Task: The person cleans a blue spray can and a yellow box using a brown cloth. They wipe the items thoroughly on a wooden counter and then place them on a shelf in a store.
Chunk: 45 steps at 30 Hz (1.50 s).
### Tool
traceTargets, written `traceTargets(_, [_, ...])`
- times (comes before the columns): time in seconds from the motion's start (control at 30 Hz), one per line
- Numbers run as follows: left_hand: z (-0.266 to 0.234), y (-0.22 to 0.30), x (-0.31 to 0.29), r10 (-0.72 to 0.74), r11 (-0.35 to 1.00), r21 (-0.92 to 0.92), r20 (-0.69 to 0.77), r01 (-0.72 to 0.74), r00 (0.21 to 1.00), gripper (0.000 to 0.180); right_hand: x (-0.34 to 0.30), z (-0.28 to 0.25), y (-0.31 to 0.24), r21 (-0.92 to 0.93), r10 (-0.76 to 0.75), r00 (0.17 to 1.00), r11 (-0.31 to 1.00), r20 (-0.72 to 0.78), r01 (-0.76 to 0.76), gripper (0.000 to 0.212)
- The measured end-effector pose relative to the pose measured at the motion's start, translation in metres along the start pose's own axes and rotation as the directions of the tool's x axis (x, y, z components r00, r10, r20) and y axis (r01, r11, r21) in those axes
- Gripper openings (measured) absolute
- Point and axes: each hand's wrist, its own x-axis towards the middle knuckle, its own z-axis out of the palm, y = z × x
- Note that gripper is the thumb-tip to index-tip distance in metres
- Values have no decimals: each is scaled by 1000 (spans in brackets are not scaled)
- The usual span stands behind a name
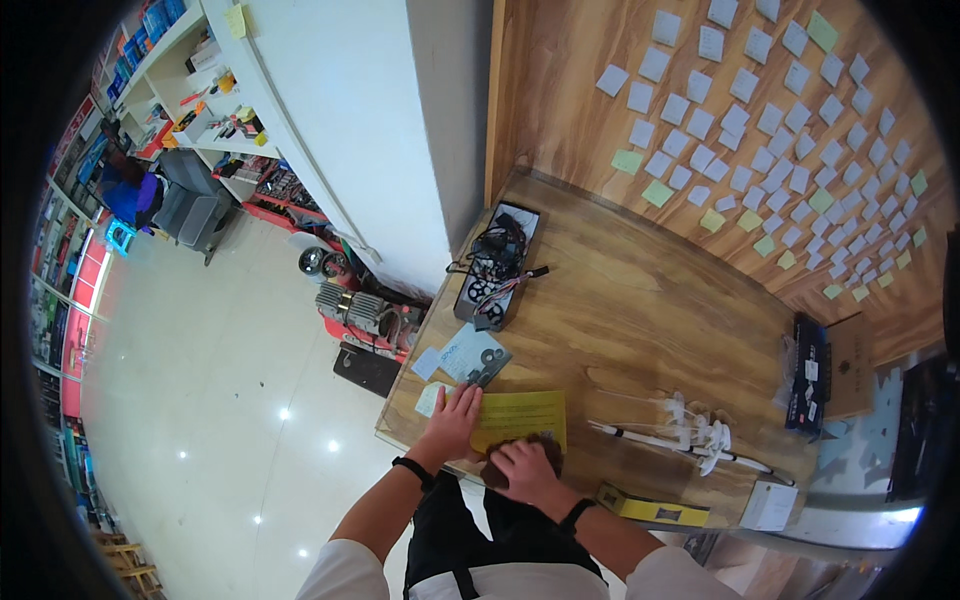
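Yellow paper is lying at the lower centre of the head view: a printed sheet (530, 410) near the front edge of the wooden tabletop (620, 330). Should the left hand (452, 422) be pressing too lightly, a sideways push could be skewing or creasing it. That hand is resting palm down at its left border, fingers fairly close together, pointing up-frame. From lower right, the right hand (525, 468) is arching, its fingers clamping a brown cloth-like pad (553, 454).
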Motion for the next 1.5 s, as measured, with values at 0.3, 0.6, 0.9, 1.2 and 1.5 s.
traceTargets(0.3, [-10,6,-6,-18,1000,21,45,17,999,162,17,-63,58,48,123,988,992,-91,-119,62])
traceTargets(0.6, [-14,13,4,18,999,-39,-75,-21,997,155,27,-43,99,-33,336,929,938,-153,-345,67])
traceTargets(0.9, [-14,20,3,-9,996,84,19,8,1000,143,-78,-18,28,40,374,927,927,-3,-374,77])
traceTargets(1.2, [-25,130,32,125,989,63,130,-134,984,136,-96,-19,50,686,837,530,307,135,-660,65])
traceTargets(1.5, [38,146,-1,151,955,260,-24,-139,988,84,-105,0,87,807,707,589,46,391,-589,50])
